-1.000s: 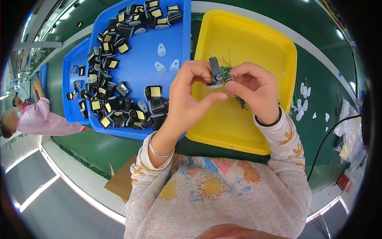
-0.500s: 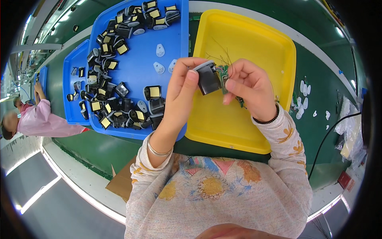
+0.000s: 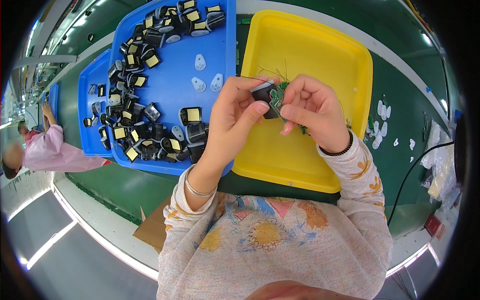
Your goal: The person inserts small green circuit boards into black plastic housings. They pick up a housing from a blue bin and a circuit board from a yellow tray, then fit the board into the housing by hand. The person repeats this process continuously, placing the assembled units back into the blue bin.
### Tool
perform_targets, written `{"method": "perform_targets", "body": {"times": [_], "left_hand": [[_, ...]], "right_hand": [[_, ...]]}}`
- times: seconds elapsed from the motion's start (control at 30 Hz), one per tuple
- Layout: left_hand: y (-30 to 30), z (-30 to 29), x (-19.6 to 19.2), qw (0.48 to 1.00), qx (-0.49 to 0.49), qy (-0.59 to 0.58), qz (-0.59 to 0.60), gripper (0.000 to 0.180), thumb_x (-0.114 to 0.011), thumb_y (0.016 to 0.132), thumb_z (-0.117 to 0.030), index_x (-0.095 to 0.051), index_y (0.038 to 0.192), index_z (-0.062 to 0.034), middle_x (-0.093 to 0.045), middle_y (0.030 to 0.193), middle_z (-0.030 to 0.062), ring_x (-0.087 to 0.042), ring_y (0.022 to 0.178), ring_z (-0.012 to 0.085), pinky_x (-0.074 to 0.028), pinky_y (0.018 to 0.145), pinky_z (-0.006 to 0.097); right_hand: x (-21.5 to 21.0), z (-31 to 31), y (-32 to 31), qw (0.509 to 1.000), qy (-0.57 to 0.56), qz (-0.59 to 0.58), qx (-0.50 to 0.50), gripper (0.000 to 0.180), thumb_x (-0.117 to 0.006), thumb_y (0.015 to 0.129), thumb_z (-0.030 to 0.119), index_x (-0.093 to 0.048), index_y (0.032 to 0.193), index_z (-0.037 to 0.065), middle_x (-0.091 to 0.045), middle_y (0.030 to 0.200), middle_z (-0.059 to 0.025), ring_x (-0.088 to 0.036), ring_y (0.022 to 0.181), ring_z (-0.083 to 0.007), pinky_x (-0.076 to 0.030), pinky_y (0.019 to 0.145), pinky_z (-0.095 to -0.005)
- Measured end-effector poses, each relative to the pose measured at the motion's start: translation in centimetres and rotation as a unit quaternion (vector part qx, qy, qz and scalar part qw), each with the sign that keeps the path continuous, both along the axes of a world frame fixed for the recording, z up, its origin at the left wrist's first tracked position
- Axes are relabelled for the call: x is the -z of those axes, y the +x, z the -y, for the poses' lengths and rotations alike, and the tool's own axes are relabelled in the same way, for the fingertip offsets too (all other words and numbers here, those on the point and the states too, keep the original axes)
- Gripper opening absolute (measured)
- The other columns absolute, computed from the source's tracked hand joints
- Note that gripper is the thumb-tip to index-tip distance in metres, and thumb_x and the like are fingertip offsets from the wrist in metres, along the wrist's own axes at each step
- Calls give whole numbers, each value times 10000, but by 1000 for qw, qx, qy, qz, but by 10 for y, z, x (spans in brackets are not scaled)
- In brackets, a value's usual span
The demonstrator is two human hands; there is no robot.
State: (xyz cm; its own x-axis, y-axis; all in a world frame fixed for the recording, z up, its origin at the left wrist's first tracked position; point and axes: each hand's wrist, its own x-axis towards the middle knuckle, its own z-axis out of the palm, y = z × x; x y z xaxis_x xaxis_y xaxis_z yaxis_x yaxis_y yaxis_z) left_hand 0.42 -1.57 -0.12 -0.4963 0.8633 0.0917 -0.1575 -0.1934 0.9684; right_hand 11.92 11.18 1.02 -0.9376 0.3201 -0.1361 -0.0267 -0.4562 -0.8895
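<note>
Head view, held circuit board [image 3: 276, 102], illegibly printed box [image 3: 433, 225]

The head-worn fisheye camera looked down from the wearer's side of the yellow tray [image 3: 320, 50], close above it.

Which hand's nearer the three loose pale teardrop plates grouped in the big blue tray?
Left. The left hand is just right of the teardrop plates; the right hand is farther right, over the yellow tray.
</note>
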Motion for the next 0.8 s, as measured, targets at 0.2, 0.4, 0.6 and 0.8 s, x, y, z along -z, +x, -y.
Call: {"method": "perform_targets", "body": {"times": [0.2, 0.4, 0.6, 0.8], "left_hand": [[2, 1, 4, 997, -47, 30, -54, 280, -525, 809, 3, -426, 1070, -14, -503, 1171, 168, -538, 851, 109, -431, 713, 222], [1, 0, 11, 985, -86, 49, -138, 277, -557, 797, -18, -455, 1053, 1, -515, 1157, 189, -561, 845, 130, -448, 702, 233], [2, -1, 15, 979, -92, 64, -173, 266, -561, 790, -12, -464, 1038, 0, -527, 1144, 193, -579, 883, 175, -457, 688, 240], [-1, -1, 15, 977, -68, 67, -193, 263, -555, 783, 9, -469, 1031, -4, -532, 1139, 187, -574, 914, 186, -460, 700, 248]], "right_hand": [[-3, 7, 0, 999, 3, 5, 35, 123, -599, 779, 30, -515, 861, -7, -567, 757, -50, -566, 589, -98, -475, 541, -204], [-2, 8, 1, 999, -8, 2, 36, 127, -593, 785, 43, -524, 874, -17, -563, 765, -46, -560, 593, -97, -486, 546, -215], [-5, 3, 2, 1000, 13, 22, -16, 162, -586, 796, 73, -541, 910, -32, -551, 738, -31, -540, 589, -78, -502, 544, -222], [-8, 0, 3, 998, 43, 41, -35, 154, -586, 794, 78, -542, 896, -28, -526, 682, -10, -535, 589, -68, -500, 536, -213]]}}
